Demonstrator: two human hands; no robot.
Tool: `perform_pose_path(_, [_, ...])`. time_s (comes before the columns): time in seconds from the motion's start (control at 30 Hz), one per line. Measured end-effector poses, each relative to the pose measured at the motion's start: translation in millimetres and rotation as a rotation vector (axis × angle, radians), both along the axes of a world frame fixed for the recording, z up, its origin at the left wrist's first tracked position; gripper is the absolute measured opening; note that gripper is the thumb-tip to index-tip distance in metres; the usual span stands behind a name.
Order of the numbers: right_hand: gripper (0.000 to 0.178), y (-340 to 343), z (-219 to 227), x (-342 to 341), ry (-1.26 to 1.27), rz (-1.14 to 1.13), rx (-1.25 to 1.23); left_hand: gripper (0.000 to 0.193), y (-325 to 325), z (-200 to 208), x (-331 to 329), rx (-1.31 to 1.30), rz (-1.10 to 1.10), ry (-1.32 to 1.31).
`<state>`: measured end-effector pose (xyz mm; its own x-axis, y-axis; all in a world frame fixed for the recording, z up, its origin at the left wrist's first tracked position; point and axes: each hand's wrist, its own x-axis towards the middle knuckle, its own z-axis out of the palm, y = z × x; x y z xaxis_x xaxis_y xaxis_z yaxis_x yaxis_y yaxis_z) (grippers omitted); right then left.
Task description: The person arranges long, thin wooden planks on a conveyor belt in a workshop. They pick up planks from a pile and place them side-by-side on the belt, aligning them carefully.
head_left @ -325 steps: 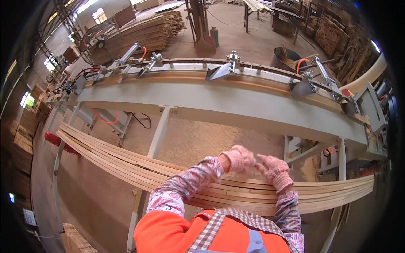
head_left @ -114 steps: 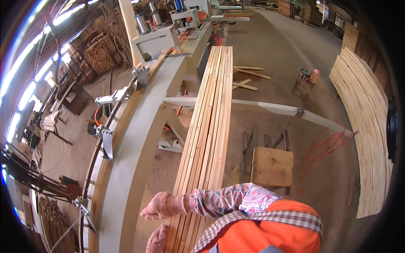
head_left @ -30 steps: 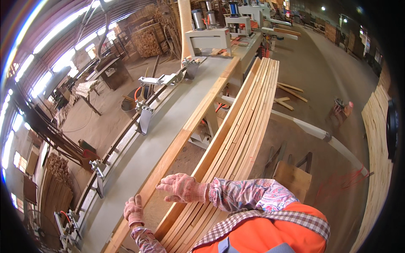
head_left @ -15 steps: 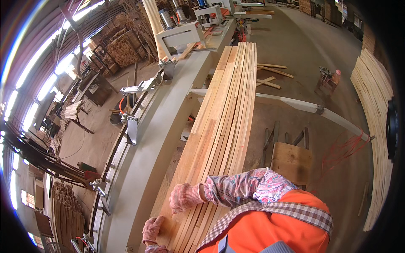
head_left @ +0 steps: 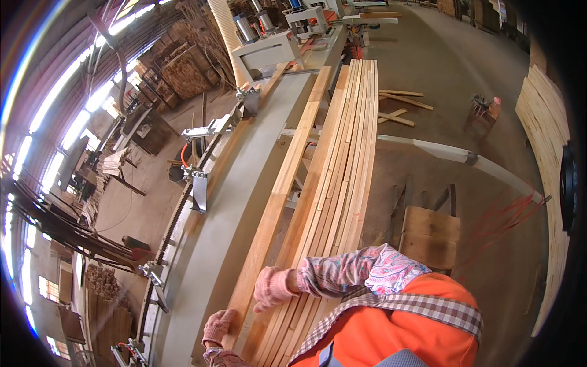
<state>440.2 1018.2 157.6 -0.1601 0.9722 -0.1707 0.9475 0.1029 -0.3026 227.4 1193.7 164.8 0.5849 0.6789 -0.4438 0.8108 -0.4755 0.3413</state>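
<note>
A long wooden board point(head_left: 282, 188) lies apart from the stack of narrow boards point(head_left: 335, 177), slanting along the edge of the grey machine bed point(head_left: 215, 248). My left hand point(head_left: 218, 327), in a pink knitted glove, grips the board's left edge near its close end. Farther up, my gloved right hand point(head_left: 275, 287) is curled at the same board's right edge, above the stack; its fingertips are partly hidden. The board's close end passes beneath my hands.
Metal clamps point(head_left: 199, 189) line the bed's left side, with a blurred wooden strip beside them. Press units point(head_left: 269, 52) stand at the far end. On the right are a wooden stool point(head_left: 430, 235), loose sticks point(head_left: 400, 101) and a tall timber stack point(head_left: 541, 122).
The board has slid left off the stack, opening a gap between them. My right hand has shifted slightly right. A strip now shows along the clamps on the machine bed.
</note>
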Motion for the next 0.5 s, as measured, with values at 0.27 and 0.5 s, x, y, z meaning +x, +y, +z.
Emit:
perform_pose_path(0.27, [0.066, -20, 33, -9, -0.006, 0.055, -0.015, 0.038, 4, -5, -2, 0.05, -0.252, 0.039])
perform_pose_path(0.5, [0.042, -24, 5, -3, 0.389, 0.034, 0.685, 0.047, -15, -35, -52, -0.281, -0.458, -0.305])
